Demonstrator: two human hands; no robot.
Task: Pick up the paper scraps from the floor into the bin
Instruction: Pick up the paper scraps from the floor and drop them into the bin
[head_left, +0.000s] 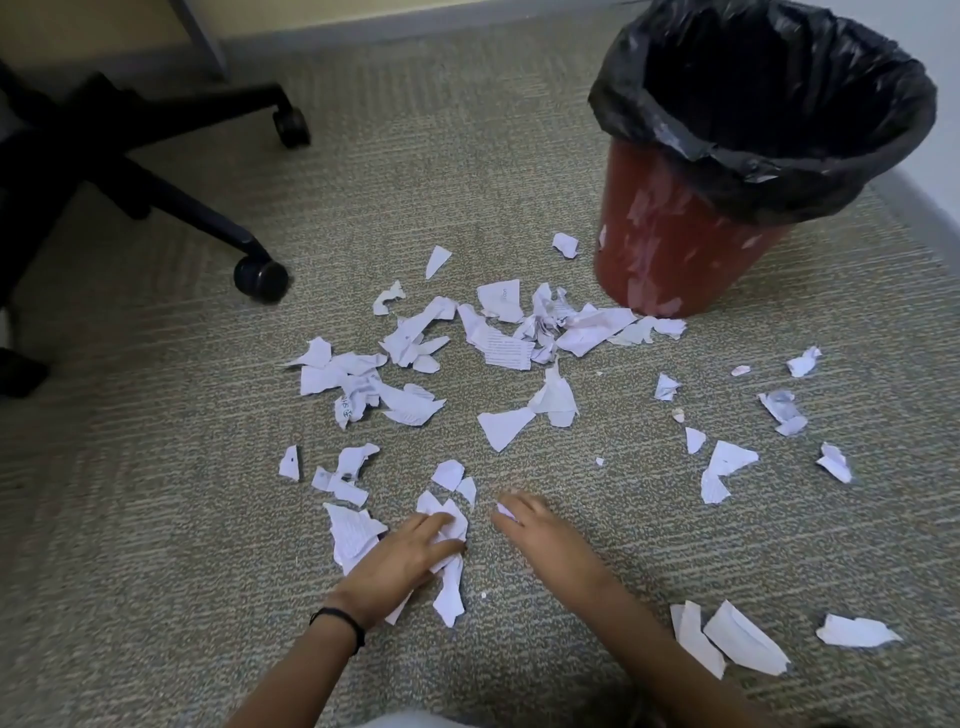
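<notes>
1. Left hand (410, 558): low centre, palm down on the grey-green ribbed carpet (156, 519). Its fingers are curled round a clump of white scraps (451, 587), with paper sticking out above and below them. Thin black band (338, 621) on that wrist.
2. Right hand (532, 525): just beside the left, not touching it. Its fingers are bent down onto one small white scrap (505, 512) at the fingertips. Pinched or only touched: cannot tell.
3. Torn white paper scraps (506, 351), some with printed lines, lie on the carpet, scattered from the hands up to the bin. The densest patch is mid-frame, with looser pieces out to the right. Three larger pieces (743, 644) lie low right, beside the right forearm.
4. Round red plastic bin (675, 249) with a black plastic bag liner (753, 171) folded over the rim: upright, upper right, well apart from both hands. The nearest scraps lie against its base. The inside is dark and its contents can't be made out.
5. Black office-chair base (171, 201) with castors: upper left, apart from the paper.
</notes>
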